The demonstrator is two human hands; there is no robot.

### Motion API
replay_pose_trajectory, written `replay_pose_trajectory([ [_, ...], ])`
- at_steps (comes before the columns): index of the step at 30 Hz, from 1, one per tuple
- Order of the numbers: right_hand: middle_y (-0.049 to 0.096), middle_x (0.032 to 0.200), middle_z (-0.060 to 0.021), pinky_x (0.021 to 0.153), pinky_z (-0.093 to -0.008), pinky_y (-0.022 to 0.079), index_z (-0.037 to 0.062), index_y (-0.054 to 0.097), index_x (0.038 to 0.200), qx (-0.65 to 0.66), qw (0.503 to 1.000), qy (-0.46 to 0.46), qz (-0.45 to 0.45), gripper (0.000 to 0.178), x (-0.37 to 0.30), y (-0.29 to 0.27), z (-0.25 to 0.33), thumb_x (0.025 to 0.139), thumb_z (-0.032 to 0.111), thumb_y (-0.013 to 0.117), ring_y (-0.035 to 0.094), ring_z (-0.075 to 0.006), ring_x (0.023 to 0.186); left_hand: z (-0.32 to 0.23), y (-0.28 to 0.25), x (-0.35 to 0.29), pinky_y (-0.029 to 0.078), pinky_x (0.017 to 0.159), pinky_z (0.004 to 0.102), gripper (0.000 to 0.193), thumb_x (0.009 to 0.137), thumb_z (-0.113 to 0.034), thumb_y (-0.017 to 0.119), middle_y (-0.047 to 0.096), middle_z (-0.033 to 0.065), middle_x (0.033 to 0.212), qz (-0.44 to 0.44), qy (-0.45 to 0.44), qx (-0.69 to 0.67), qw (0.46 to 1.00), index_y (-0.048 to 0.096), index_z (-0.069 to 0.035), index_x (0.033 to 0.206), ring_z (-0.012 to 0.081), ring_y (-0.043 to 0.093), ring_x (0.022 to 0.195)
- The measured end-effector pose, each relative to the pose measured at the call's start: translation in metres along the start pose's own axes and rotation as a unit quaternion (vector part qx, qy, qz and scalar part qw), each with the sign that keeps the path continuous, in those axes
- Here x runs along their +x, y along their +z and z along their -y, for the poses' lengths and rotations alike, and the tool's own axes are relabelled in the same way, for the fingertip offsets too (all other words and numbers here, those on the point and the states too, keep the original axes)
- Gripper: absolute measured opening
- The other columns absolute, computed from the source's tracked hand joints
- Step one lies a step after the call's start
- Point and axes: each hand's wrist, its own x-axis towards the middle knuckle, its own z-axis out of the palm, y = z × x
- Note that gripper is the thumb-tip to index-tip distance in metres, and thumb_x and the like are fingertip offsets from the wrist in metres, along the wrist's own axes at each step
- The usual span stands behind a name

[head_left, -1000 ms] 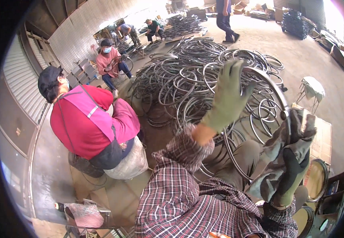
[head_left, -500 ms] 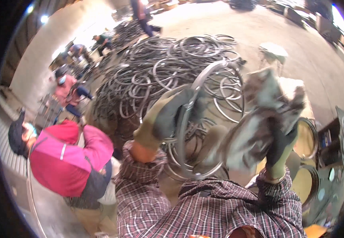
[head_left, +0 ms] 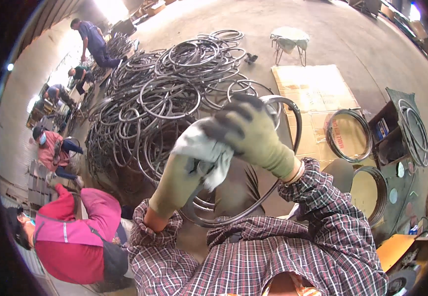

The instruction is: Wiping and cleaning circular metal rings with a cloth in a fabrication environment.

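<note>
A dark grey metal ring (head_left: 299, 123) is held up in front of me. It curves past my right wrist and down toward my lap. My left hand (head_left: 186, 153), in a tan glove, is closed at the ring's left side, its fingers mostly covered by a pale grey rag (head_left: 215, 165). Over the rag lies my right hand (head_left: 248, 130), in a tan glove with dark fingertips. Its fingers are curled and press the rag against the ring near the left hand. The exact contact beneath the rag is hidden.
A large pile of metal rings (head_left: 169, 84) lies ahead. Flattened cardboard (head_left: 317, 91) bears a stack of rings (head_left: 349, 135) at the right. Beyond stands a covered stool (head_left: 290, 39). A co-worker in pink and red (head_left: 75, 237) sits close on my left; others work farther back.
My right hand has brought the rag from the right side over to the left hand and the ring. The view has turned rightward. A person at the back now stands stooped beside the pile.
</note>
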Motion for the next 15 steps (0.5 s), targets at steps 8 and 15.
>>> replay_pose_trajectory([
  [8, 0.061, 0.092, -0.0146, 0.088, -0.0472, 0.045, 0.0058, 0.064, 0.102, 0.046, 0.942, 0.314, -0.109, 0.035, -0.067, 0.008, -0.064, 0.069, 0.014, 0.074, 0.058, -0.0380, 0.092, -0.012, -0.007, -0.035, 0.043, 0.060, 0.0214, 0.042, 0.088, -0.006, 0.068, 0.058, -0.0015, 0.086, -0.084, -0.209, -0.112, 0.968, 0.052, -0.003, 0.126, 0.0051, 0.053, 0.072],
  [15, 0.061, 0.100, -0.0172, 0.089, -0.0466, 0.044, 0.0016, 0.059, 0.113, 0.016, 0.963, 0.247, -0.105, 0.045, -0.043, -0.004, -0.037, 0.071, 0.010, 0.073, 0.057, -0.0378, 0.098, -0.007, 0.016, -0.052, 0.042, 0.063, 0.0205, 0.042, 0.094, -0.003, 0.055, 0.054, -0.0029, 0.086, -0.022, -0.242, 0.028, 0.970, 0.050, 0.001, 0.136, 0.0045, 0.048, 0.072],
])
